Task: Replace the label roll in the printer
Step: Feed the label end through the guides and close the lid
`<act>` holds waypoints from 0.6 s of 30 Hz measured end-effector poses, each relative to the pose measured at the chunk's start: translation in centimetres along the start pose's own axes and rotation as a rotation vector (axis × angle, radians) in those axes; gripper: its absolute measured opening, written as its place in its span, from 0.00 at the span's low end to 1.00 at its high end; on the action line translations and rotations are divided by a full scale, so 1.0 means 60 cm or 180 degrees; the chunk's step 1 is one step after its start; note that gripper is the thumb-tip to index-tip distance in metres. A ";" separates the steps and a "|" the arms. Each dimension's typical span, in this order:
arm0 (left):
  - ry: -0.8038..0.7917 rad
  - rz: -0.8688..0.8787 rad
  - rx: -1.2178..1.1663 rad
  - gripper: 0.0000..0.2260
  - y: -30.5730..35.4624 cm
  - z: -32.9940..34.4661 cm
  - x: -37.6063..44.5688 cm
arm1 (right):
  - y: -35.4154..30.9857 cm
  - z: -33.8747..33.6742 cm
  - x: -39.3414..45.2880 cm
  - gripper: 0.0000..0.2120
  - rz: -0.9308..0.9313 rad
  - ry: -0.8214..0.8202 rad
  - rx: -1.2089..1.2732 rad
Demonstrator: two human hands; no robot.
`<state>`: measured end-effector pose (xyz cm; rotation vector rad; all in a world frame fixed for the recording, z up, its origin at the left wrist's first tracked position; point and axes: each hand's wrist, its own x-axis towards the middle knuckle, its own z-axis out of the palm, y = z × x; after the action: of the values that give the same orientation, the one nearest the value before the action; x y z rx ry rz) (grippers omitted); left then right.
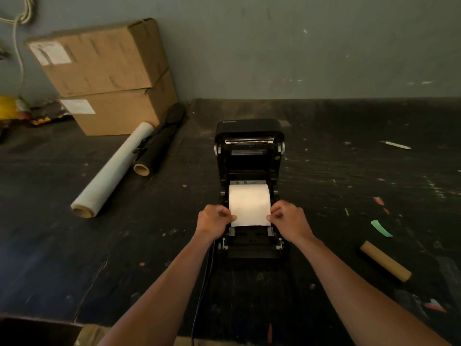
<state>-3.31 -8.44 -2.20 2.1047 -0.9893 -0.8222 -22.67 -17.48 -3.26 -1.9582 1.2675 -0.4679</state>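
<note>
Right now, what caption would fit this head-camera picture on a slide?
Both hands, left hand and right hand, pinch the label roll's loose end inside the open printer on a dark table.

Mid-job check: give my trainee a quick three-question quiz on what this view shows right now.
1. True or false: the printer lid is closed.
2. What do the left hand and right hand pinch?
3. The cardboard boxes stand: (a) far left, (b) far right, (c) behind the printer?

Key: 1. False, it is open. 2. The two side edges of the paper pulled from the label roll. 3. (a).
</note>
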 end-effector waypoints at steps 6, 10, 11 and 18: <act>0.0017 0.0054 0.0228 0.03 0.000 0.002 -0.004 | 0.000 0.008 -0.002 0.07 0.0066 0.0064 -0.0019; 0.0101 0.0025 0.0303 0.03 0.001 0.005 -0.006 | -0.002 0.009 0.000 0.08 0.0138 0.0070 -0.0059; 0.0099 0.0021 0.0345 0.03 0.001 0.006 -0.006 | -0.003 0.008 0.001 0.09 0.0176 0.0048 -0.0063; 0.0142 -0.0031 0.0474 0.08 0.001 0.006 -0.004 | -0.006 0.006 0.000 0.08 0.0095 0.0060 -0.0247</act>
<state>-3.72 -8.40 -2.28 2.2452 -1.0454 -0.7226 -22.22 -17.27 -3.20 -2.0005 1.3433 -0.4291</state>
